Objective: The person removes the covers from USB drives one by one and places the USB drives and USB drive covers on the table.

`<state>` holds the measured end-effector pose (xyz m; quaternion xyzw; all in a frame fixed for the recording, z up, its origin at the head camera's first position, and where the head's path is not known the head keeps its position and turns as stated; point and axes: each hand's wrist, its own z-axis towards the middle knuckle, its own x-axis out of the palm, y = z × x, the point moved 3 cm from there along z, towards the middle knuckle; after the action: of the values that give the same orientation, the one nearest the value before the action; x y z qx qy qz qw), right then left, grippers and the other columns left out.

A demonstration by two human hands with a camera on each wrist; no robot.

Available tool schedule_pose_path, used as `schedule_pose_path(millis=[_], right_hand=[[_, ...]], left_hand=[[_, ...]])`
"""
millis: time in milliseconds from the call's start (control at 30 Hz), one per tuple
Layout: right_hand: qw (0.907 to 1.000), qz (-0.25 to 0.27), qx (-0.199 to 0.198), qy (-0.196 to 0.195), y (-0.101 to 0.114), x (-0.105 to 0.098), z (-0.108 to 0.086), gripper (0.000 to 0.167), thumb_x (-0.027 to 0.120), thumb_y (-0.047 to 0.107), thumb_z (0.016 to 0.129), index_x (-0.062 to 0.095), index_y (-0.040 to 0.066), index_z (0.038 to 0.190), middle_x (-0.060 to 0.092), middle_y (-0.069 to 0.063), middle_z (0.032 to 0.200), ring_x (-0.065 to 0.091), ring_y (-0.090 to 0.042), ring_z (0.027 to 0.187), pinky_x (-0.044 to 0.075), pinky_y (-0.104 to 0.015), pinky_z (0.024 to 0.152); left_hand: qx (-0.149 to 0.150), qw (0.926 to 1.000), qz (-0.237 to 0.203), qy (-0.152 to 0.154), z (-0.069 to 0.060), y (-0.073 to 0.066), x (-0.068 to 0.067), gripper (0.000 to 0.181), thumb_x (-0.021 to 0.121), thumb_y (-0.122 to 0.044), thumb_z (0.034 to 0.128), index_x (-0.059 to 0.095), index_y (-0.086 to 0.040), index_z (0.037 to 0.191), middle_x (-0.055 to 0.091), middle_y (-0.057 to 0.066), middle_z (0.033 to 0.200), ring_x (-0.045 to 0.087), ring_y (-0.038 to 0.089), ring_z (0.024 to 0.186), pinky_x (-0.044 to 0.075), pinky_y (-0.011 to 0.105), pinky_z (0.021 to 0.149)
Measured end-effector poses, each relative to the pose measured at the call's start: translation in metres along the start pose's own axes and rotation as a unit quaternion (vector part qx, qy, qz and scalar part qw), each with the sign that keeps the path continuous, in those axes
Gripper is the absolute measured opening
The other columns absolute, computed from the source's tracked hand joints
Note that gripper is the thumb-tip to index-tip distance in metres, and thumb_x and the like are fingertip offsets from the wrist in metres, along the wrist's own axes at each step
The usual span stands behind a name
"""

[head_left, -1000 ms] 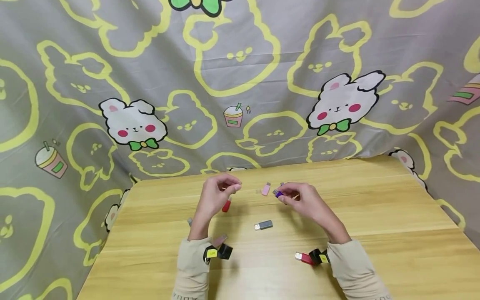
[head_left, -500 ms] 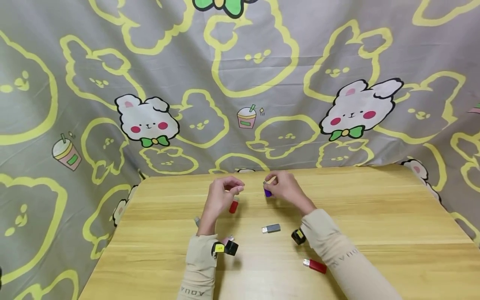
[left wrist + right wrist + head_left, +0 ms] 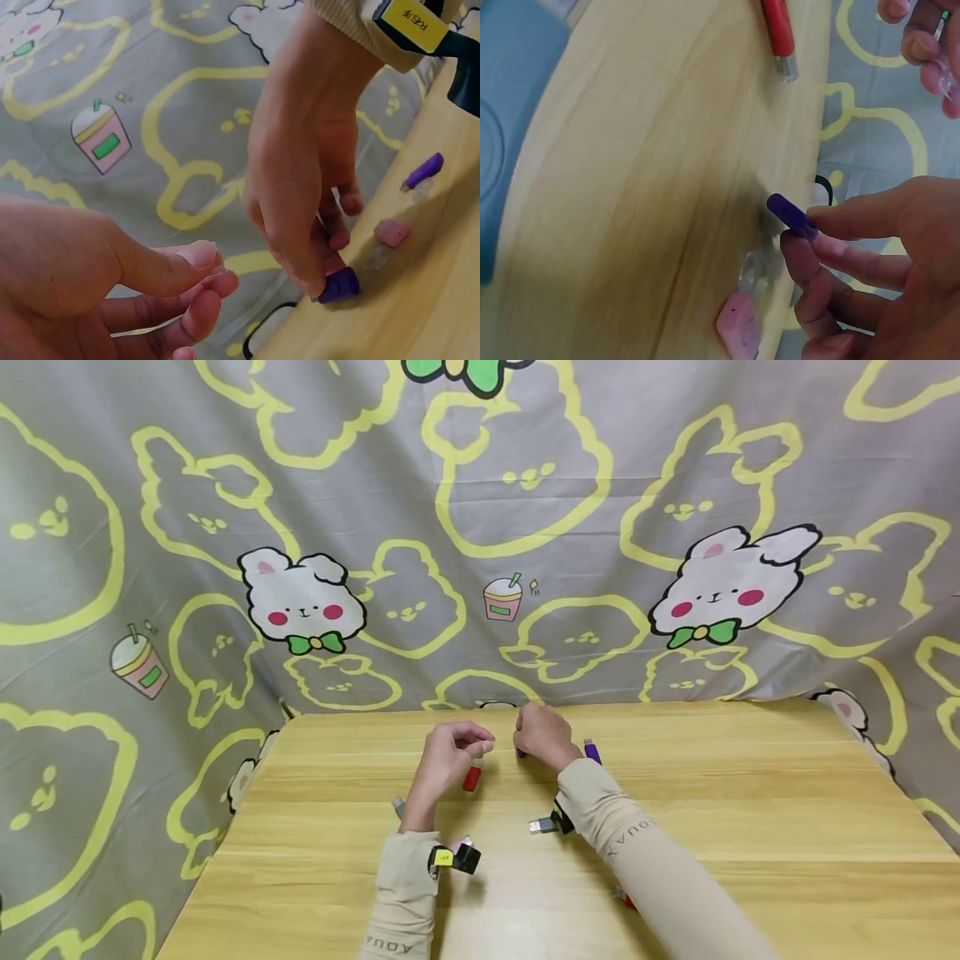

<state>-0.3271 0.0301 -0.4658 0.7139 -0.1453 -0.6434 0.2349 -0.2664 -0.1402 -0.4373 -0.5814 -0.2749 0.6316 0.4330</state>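
My left hand pinches a small clear cap between thumb and fingertips, held above the table near its far edge. To its right, my right hand pinches a purple USB flash drive low over the tabletop; in the left wrist view the drive shows below the fingertips. Beside that hand lie a pink USB flash drive and a clear cap. A second purple flash drive lies to the right of the hand. Under the left hand is a red flash drive.
On the wooden table lie a grey flash drive, partly behind the right wrist camera, another grey one by the left forearm, a pink one, and a red one mostly under the right sleeve. A patterned curtain hangs behind.
My right hand has moved left and toward the far edge with the purple flash drive, uncovering the second purple one. The left hand keeps its pinch, nearly still. The head view has shifted slightly.
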Motion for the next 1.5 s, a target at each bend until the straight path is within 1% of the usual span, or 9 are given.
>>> schedule_pose_path(millis=[133, 300, 467, 567, 667, 833, 1000, 1200, 1500], right_hand=[[0.9999, -0.01, 0.013, 0.0, -0.005, 0.0, -0.001, 0.028, 0.062, 0.003, 0.08, 0.049, 0.016, 0.058, 0.041, 0.004, 0.056, 0.038, -0.015, 0.055, 0.027, -0.03, 0.046], [0.9999, -0.006, 0.01, -0.005, -0.007, -0.005, -0.004, 0.034, 0.065, 0.008, 0.083, 0.048, 0.016, 0.054, 0.037, 0.004, 0.053, 0.036, -0.014, 0.053, 0.026, -0.029, 0.045], [0.9999, -0.004, 0.002, -0.014, -0.004, -0.021, -0.015, 0.023, 0.068, 0.013, 0.092, 0.065, 0.011, 0.069, 0.054, 0.001, 0.062, 0.048, -0.016, 0.057, 0.038, -0.031, 0.05], [0.9993, 0.036, -0.004, -0.007, -0.005, -0.034, -0.028, 0.01, 0.066, 0.014, 0.095, 0.072, 0.006, 0.092, 0.067, -0.004, 0.07, 0.062, -0.023, 0.057, 0.047, -0.033, 0.057], [0.9954, 0.096, -0.008, 0.001, -0.011, -0.048, -0.045, 0.018, 0.065, 0.014, 0.097, 0.071, 0.002, 0.109, 0.073, -0.009, 0.077, 0.069, -0.026, 0.061, 0.05, -0.034, 0.061], [0.9912, 0.13, -0.012, -0.026, -0.031, -0.075, -0.08, 0.019, 0.067, 0.015, 0.098, 0.072, 0.002, 0.11, 0.073, -0.008, 0.087, 0.065, -0.019, 0.071, 0.05, -0.032, 0.062], [0.9878, 0.15, -0.019, -0.036, -0.051, -0.091, -0.113, 0.016, 0.068, 0.015, 0.098, 0.073, 0.002, 0.107, 0.073, -0.007, 0.085, 0.062, -0.017, 0.072, 0.048, -0.033, 0.063], [0.982, 0.187, -0.02, -0.015, -0.07, -0.084, -0.127, 0.018, 0.068, 0.012, 0.098, 0.072, -0.001, 0.109, 0.073, -0.005, 0.08, 0.064, -0.022, 0.073, 0.05, -0.034, 0.064], [0.9811, 0.19, -0.034, 0.016, -0.077, -0.07, -0.123, 0.017, 0.067, 0.012, 0.099, 0.074, 0.0, 0.109, 0.07, -0.009, 0.084, 0.065, -0.024, 0.074, 0.049, -0.034, 0.064]], left_hand=[[-0.002, 0.9998, 0.019, 0.004, 0.002, 0.004, 0.006, 0.005, 0.076, -0.005, 0.0925, 0.078, 0.0, 0.093, 0.075, 0.005, 0.083, 0.064, 0.014, 0.07, 0.052, 0.028, 0.067], [-0.007, 0.999, 0.045, 0.003, 0.007, 0.008, 0.013, 0.004, 0.076, -0.003, 0.092, 0.079, 0.0, 0.094, 0.076, 0.004, 0.085, 0.065, 0.017, 0.075, 0.053, 0.032, 0.071], [-0.013, 0.9973, 0.071, 0.014, 0.013, 0.012, 0.024, 0.009, 0.072, -0.001, 0.0945, 0.08, -0.002, 0.098, 0.077, 0.006, 0.094, 0.068, 0.021, 0.087, 0.055, 0.038, 0.081], [-0.016, 0.9949, 0.098, 0.018, 0.016, 0.013, 0.03, 0.012, 0.07, -0.002, 0.0958, 0.081, -0.004, 0.099, 0.078, 0.006, 0.099, 0.067, 0.019, 0.089, 0.054, 0.037, 0.082], [-0.018, 0.9917, 0.125, 0.021, 0.019, 0.013, 0.035, 0.012, 0.071, -0.003, 0.096, 0.082, -0.006, 0.099, 0.078, 0.006, 0.1, 0.067, 0.018, 0.09, 0.055, 0.037, 0.082], [-0.003, 0.9866, 0.161, 0.024, 0.024, 0.014, 0.04, 0.011, 0.072, -0.004, 0.0956, 0.083, -0.007, 0.097, 0.078, 0.006, 0.097, 0.071, 0.022, 0.094, 0.057, 0.039, 0.085], [0.011, 0.9809, 0.193, 0.018, 0.026, 0.022, 0.044, 0.01, 0.073, -0.003, 0.0931, 0.081, -0.006, 0.089, 0.077, 0.004, 0.087, 0.069, 0.019, 0.082, 0.056, 0.038, 0.079], [0.006, 0.9805, 0.192, 0.041, 0.027, 0.032, 0.051, 0.01, 0.072, -0.002, 0.0935, 0.08, -0.006, 0.088, 0.075, 0.003, 0.084, 0.063, 0.015, 0.074, 0.054, 0.035, 0.073], [0.028, 0.9773, 0.209, 0.021, 0.028, 0.033, 0.049, 0.005, 0.072, -0.003, 0.0937, 0.078, -0.005, 0.093, 0.072, 0.005, 0.087, 0.065, 0.02, 0.08, 0.055, 0.039, 0.076]])
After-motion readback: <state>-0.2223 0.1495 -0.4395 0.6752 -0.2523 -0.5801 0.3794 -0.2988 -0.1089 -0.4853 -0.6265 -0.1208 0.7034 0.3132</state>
